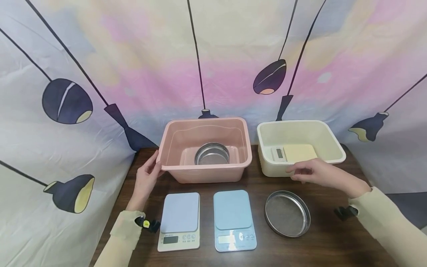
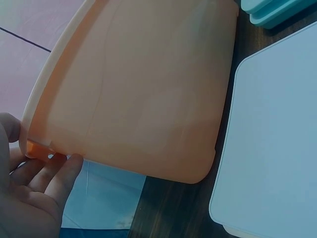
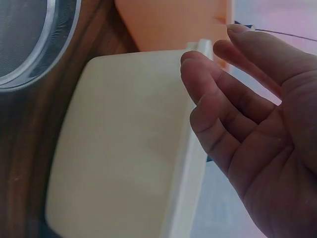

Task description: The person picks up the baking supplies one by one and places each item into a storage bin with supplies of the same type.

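Observation:
My left hand [image 1: 148, 176] grips the pink basin [image 1: 207, 176] at its front left corner. In the left wrist view, the thumb lies over the rim and the fingers curl beneath it. A round metal sieve [image 1: 213, 159] sits inside this basin. My right hand [image 1: 317, 172] hovers at the front rim of the cream basin [image 1: 275, 170], its fingers loosely bent with nothing between them. Inside the cream basin lies a kitchen scale with a pale yellow plate [image 1: 300, 152]. The right wrist view shows the right fingertips [image 3: 200, 111] right at the cream rim.
In front of the basins, a white scale with a lavender plate [image 1: 180, 213], a light blue scale [image 1: 232, 209] and a shallow round sieve [image 1: 287, 215] lie in a row on the dark wooden table [image 1: 320, 244]. A patterned cloth [image 1: 150, 74] hangs behind.

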`<state>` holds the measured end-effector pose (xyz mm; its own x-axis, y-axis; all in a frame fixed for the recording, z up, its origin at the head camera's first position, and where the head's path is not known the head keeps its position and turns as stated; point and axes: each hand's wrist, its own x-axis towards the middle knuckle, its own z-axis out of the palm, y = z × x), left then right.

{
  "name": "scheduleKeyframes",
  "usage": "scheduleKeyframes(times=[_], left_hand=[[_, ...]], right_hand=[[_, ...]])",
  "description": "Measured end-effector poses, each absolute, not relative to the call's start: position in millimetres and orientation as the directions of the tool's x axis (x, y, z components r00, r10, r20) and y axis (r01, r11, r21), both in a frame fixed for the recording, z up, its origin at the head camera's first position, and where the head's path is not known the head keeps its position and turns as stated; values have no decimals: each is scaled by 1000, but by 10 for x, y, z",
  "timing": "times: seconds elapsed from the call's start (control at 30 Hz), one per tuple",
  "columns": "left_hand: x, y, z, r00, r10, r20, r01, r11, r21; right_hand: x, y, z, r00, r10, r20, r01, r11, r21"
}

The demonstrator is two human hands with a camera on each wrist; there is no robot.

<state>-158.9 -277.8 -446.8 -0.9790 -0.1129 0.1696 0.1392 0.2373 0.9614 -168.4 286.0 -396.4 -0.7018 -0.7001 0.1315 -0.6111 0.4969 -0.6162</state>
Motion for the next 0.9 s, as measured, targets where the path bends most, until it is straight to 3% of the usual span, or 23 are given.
scheduleKeyframes(times=[0.37, 0.63, 0.9], left_hand=[[-1592, -2780, -4479, -980, -112, 162, 136, 213, 968], [-1594, -2781, -4468, -983, -111, 149, 124, 206, 971], [-1587, -2784, -4474, -981, -112, 160, 136, 197, 971]], right_hand=[[-1536, 3041, -4382, -694, -678, 242, -665, 475, -576], [-1434, 3210, -4634, -762, -633, 137, -570, 556, -604], [-1360, 3314, -4897, -743, -660, 107, -565, 533, -630]])
